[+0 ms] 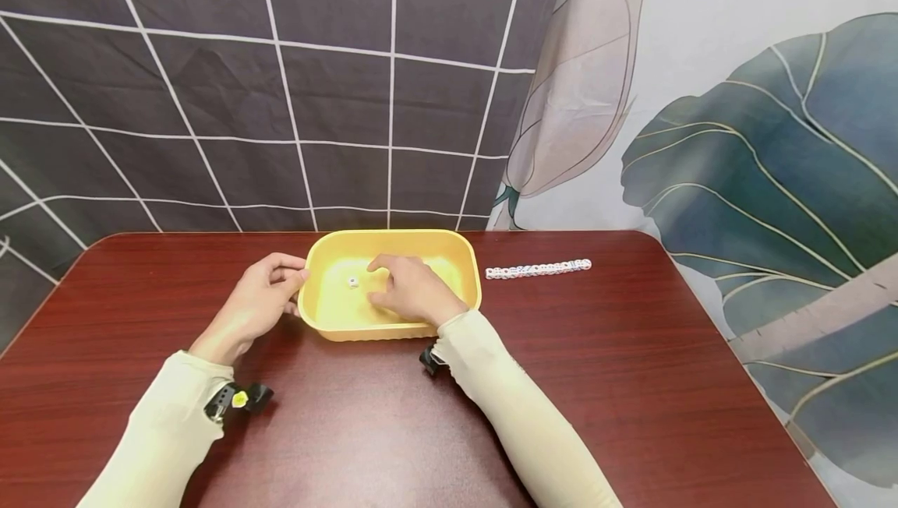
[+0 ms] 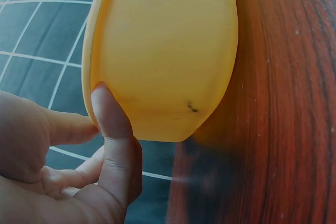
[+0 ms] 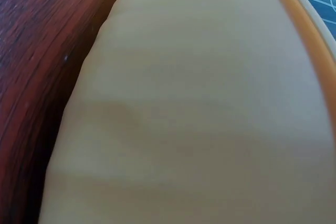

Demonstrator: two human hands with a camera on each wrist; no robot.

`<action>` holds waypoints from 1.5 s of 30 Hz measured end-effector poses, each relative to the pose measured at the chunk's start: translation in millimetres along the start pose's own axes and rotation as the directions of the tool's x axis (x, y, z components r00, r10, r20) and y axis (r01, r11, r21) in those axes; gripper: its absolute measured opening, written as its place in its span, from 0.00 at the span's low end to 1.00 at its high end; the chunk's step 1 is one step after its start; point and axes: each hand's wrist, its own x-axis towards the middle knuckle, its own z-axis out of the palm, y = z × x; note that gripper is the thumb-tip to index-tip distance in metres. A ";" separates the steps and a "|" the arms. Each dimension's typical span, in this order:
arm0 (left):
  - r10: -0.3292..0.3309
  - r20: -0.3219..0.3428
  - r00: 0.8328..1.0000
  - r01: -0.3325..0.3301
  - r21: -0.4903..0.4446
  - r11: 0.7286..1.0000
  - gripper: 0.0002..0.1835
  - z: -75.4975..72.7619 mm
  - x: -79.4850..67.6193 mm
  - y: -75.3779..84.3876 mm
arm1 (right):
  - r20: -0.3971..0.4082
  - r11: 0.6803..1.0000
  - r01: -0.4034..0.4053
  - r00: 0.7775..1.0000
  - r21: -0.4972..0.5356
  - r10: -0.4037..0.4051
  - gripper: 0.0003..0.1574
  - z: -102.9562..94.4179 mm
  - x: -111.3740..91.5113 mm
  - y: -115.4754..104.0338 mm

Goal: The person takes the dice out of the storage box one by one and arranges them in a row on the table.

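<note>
A yellow plastic basin point(image 1: 459, 274) stands near the table's back edge. My left hand point(image 1: 256, 298) pinches its left rim; in the left wrist view, the thumb point(image 2: 113, 114) presses against the outer wall. One small white die point(image 1: 353, 282) lies on the basin floor, left of the middle. My right hand point(image 1: 414, 287) reaches over the front rim into the basin. Its thumb and forefinger are spread apart just right of the die, and nothing shows between them. The basin's outer wall point(image 3: 194, 103) fills the right wrist view, which hides the right hand.
To the right of the basin, several white dice with coloured dots point(image 1: 539, 269) form a straight row on the dark red wooden table point(image 1: 379, 430). Behind the table hang a grey checked cloth point(image 1: 337, 95) and a leaf-patterned curtain point(image 1: 765, 165).
</note>
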 end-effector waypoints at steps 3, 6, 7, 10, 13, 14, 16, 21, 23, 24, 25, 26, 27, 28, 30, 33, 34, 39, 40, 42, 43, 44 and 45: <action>-0.001 0.000 1.000 0.001 -0.001 1.000 0.20 0.2 0.0 0.5 | 0.032 1.000 0.008 0.999 -0.004 -0.007 0.28 0.9 -0.1 0.0; 0.001 0.001 1.000 -0.001 -0.004 1.000 0.20 0.2 -0.2 0.4 | 0.085 0.999 0.043 0.996 -0.006 -0.042 0.29 1.6 -0.2 0.0; 0.002 0.001 1.000 -0.002 -0.006 1.000 0.20 0.2 -0.3 0.2 | 0.104 0.998 0.060 0.993 -0.010 -0.059 0.30 1.9 0.0 0.2; 0.005 0.002 1.000 -0.005 -0.010 1.000 0.20 0.1 -0.1 -0.2 | 0.154 0.993 0.112 0.982 -0.034 -0.106 0.31 2.3 0.7 0.5; 0.005 0.002 1.000 -0.005 -0.011 1.000 0.20 0.0 0.2 -0.6 | 0.180 0.988 0.144 0.975 -0.055 -0.132 0.32 2.4 1.6 0.9; 0.004 0.001 1.000 -0.004 -0.011 1.000 0.20 -0.1 0.3 -0.6 | 0.183 0.987 0.149 0.974 -0.060 -0.136 0.33 2.4 1.8 0.8; 0.002 0.000 1.000 -0.002 -0.010 1.000 0.20 -0.3 0.1 -0.8 | 0.180 0.987 0.148 0.974 -0.059 -0.136 0.32 2.5 2.1 0.4; 0.003 -0.001 1.000 -0.003 -0.011 1.000 0.20 -0.6 -0.5 -1.1 | 0.141 0.993 0.107 0.985 -0.058 -0.098 0.24 2.4 1.8 -1.1; 0.006 -0.001 1.000 -0.006 -0.011 1.000 0.20 -0.5 -0.4 -1.1 | 0.124 0.994 0.088 0.989 -0.062 -0.080 0.19 1.4 1.3 -1.6; 0.008 -0.002 1.000 -0.008 -0.010 1.000 0.20 -0.5 -0.4 -1.1 | 0.116 0.995 0.080 0.991 -0.061 -0.072 0.17 0.6 0.8 -1.7; 0.010 -0.001 1.000 -0.010 -0.011 1.000 0.20 -0.4 -0.3 -1.2 | 0.109 0.995 0.073 0.992 -0.064 -0.066 0.14 -0.5 0.1 -2.0; 0.012 -0.001 1.000 -0.012 -0.011 1.000 0.20 -0.3 -0.3 -1.2 | 0.102 0.996 0.068 0.993 -0.063 -0.061 0.13 -1.7 -0.6 -2.3; 0.014 0.000 1.000 -0.014 -0.012 1.000 0.20 -0.3 -0.2 -1.3 | 0.096 0.996 0.062 0.994 -0.062 -0.056 0.11 -2.8 -1.1 -2.4; 0.016 0.000 1.000 -0.016 -0.012 1.000 0.20 -0.2 -0.1 -1.4 | 0.089 0.996 0.058 0.995 -0.060 -0.053 0.10 -3.9 -1.7 -2.4; 0.018 0.000 1.000 -0.018 -0.015 1.000 0.20 -0.2 -0.2 -1.8 | 0.077 0.998 0.044 0.996 -0.053 -0.040 0.08 -5.5 -2.9 -2.2; 0.018 -0.001 1.000 -0.018 -0.014 1.000 0.20 -0.2 -0.1 -2.0 | 0.065 0.999 0.018 0.998 -0.041 -0.016 0.08 -6.4 -3.5 -1.1; 0.017 -0.001 1.000 -0.017 -0.014 1.000 0.20 -0.2 -0.1 -2.1 | 0.063 0.999 0.009 0.998 -0.037 -0.007 0.08 -6.5 -3.6 -0.6; 0.017 0.000 1.000 -0.017 -0.011 1.000 0.20 -0.1 -0.2 -2.1 | 0.059 0.999 -0.016 0.998 -0.030 0.017 0.16 -5.3 -3.0 1.5; 0.017 0.001 1.000 -0.017 -0.011 1.000 0.20 -0.1 -0.1 -2.1 | 0.062 0.999 -0.016 0.998 -0.028 0.017 0.18 -5.3 -2.9 1.8; 0.017 0.001 1.000 -0.017 -0.011 1.000 0.20 -0.1 0.1 -2.1 | 0.073 0.999 -0.015 0.997 -0.031 0.017 0.19 -5.0 -2.9 2.3; 0.018 0.001 1.000 -0.018 -0.011 1.000 0.20 -0.1 0.2 -2.2 | 0.080 0.999 -0.014 0.997 -0.033 0.016 0.18 -4.9 -2.9 2.5; 0.018 0.002 1.000 -0.018 -0.011 1.000 0.20 -0.1 0.2 -2.2 | 0.088 0.999 -0.014 0.996 -0.034 0.017 0.16 -4.6 -2.9 2.8; 0.018 0.001 1.000 -0.018 -0.011 1.000 0.20 -0.1 0.3 -2.2 | 0.096 0.999 -0.017 0.995 -0.038 0.021 0.13 -4.5 -2.9 3.0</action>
